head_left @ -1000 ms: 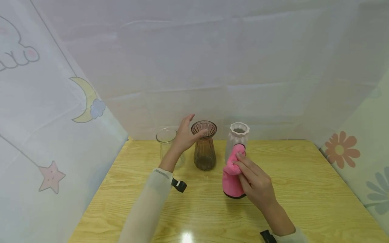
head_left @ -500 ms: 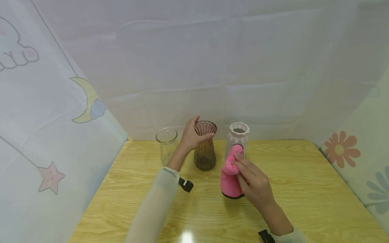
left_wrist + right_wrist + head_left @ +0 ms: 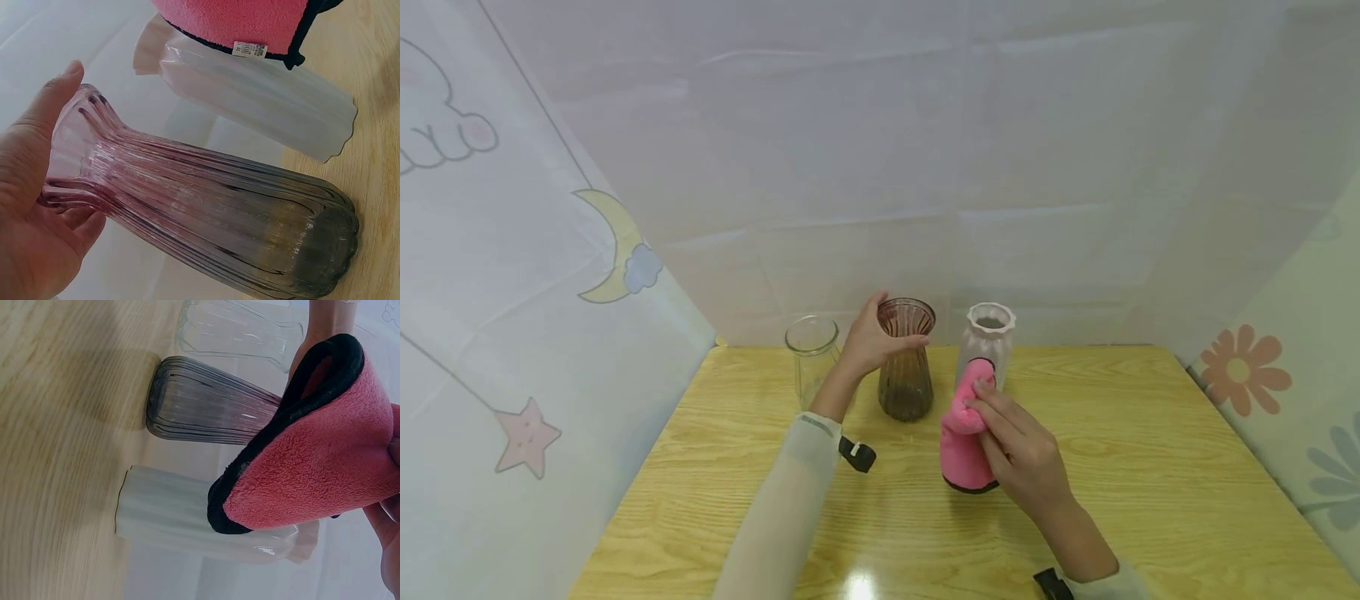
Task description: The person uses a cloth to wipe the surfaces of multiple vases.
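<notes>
A ribbed glass vase (image 3: 907,385), purple at the top and grey toward its base, stands upright on the table. My left hand (image 3: 869,340) grips it by the flared neck, thumb on the near side and fingers behind, as the left wrist view of the vase (image 3: 206,194) also shows. In my right hand (image 3: 1028,457) is a folded pink cloth (image 3: 967,457) with a black edge, pinched between thumb and fingers and held above the table. A white label shows on the cloth (image 3: 240,22) in the left wrist view.
Left of the purple vase stands a clear glass vase (image 3: 811,367), partly behind my left forearm. A pinkish-white vase with a scalloped rim (image 3: 989,350) stands to the right, its lower part hidden by the cloth. Fabric backdrops (image 3: 880,167) enclose the wooden table (image 3: 700,500).
My left hand has moved right and closed around the neck of the purple vase. My right hand has drifted slightly left with the cloth.
</notes>
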Tool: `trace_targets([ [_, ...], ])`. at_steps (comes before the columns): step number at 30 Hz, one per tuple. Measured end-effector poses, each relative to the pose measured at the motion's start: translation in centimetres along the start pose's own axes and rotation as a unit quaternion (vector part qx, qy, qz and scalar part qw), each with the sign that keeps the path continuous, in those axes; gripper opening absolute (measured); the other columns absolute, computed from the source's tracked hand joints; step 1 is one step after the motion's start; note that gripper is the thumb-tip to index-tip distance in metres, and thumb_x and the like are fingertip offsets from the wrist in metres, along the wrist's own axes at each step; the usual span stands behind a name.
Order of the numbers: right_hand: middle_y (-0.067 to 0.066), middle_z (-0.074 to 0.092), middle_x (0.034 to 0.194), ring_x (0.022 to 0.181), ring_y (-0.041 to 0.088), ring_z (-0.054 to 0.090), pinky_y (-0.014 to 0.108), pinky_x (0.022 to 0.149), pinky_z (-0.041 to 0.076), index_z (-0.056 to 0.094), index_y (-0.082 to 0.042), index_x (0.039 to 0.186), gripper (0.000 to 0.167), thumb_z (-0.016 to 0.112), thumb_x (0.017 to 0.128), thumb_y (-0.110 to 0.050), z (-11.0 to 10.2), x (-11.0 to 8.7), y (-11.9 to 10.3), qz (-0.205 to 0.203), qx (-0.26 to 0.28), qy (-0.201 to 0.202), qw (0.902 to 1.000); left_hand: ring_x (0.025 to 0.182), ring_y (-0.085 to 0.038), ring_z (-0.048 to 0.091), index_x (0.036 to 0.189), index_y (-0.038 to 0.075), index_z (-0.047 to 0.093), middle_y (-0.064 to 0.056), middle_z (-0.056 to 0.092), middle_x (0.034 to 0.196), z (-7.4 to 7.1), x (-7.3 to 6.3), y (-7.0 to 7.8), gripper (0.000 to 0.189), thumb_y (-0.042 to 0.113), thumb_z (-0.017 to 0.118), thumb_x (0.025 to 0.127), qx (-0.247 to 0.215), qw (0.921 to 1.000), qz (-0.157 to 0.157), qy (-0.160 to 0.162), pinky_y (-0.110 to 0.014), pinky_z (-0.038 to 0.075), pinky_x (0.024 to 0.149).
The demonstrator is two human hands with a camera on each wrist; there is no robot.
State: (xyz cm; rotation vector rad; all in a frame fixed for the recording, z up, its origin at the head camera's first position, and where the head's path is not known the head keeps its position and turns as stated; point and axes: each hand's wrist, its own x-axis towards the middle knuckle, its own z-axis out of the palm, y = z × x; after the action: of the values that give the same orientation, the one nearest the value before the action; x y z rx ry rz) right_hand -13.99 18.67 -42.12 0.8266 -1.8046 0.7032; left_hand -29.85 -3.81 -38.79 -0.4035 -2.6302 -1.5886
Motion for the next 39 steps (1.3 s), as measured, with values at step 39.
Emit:
trace_targets([
  [39,0.020,0.071,0.120,0.111,0.033,0.070,0.028,0.107,0.046,0.075,0.002,0.112,0.029,0.055,0.106,-0.018,3.8,-0.5,-0.6,-0.015,-0.001,0.014,0.9998,0.123,-0.023,0.059,0.149,0.015,0.043,-0.006,0.060,0.135,-1.5,-6.3,-0.5,0.097,0.043,0.093,0.070,-0.053,0.9978,0.031,-0.025,-0.045,0.050,0.103],
])
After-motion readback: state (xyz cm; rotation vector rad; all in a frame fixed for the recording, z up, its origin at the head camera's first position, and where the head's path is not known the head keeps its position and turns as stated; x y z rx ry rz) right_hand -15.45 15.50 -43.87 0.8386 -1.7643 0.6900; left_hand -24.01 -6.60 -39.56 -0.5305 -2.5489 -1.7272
